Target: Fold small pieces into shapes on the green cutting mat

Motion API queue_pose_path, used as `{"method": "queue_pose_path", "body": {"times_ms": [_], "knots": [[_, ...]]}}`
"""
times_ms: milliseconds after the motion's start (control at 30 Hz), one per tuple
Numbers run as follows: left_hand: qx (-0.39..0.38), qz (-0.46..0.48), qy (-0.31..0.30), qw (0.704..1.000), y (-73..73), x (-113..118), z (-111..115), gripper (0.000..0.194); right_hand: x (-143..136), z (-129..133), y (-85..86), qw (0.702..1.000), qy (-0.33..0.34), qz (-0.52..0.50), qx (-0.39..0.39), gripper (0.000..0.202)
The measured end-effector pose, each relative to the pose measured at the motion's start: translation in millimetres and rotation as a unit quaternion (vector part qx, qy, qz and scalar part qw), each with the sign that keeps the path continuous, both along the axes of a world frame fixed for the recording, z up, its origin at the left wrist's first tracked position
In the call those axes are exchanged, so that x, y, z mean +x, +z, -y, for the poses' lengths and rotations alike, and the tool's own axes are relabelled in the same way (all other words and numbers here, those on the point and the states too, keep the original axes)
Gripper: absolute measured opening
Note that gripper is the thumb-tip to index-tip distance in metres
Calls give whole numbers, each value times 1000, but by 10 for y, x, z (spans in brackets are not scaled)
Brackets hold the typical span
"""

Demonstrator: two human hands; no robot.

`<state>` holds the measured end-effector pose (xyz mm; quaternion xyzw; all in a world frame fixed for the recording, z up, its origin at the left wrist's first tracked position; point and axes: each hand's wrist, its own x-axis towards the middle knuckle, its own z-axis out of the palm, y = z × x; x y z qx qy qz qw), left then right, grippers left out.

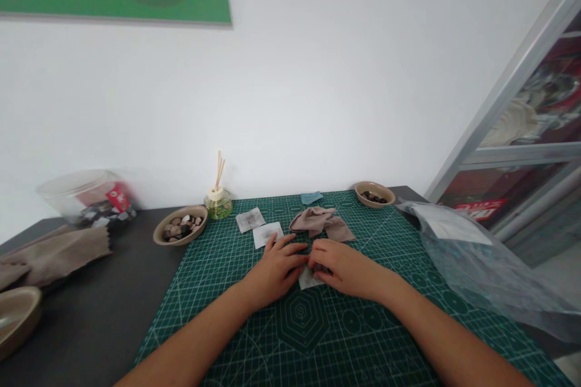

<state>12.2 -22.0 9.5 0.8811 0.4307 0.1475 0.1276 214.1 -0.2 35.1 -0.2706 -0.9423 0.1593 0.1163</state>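
Head view, hands [344, 266] at smudged sheet [307, 280], red label [118, 197] unreadable

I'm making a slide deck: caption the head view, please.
Left hand and right hand close together over a smudged pale square on a green mat, a bowl of pebbles to the left.

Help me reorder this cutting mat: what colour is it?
The cutting mat is dark green with pale grid lines (head view).
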Motion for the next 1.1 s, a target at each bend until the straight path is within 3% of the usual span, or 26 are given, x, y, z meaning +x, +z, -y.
{"method": "queue_pose_path", "body": {"times_ms": [400,900,1100], "knots": [[-1,9,5,1000,0,0,0,32,12,11,34,999,1,-31,-33,21],[2,11,3,1000,-1,-1,3,36,44,-51,6,1000,-28,-8,7,7],[1,8,1,1000,4,-3,1,34,-15,-31,-46,999,-25,-21,-26,10]]}}
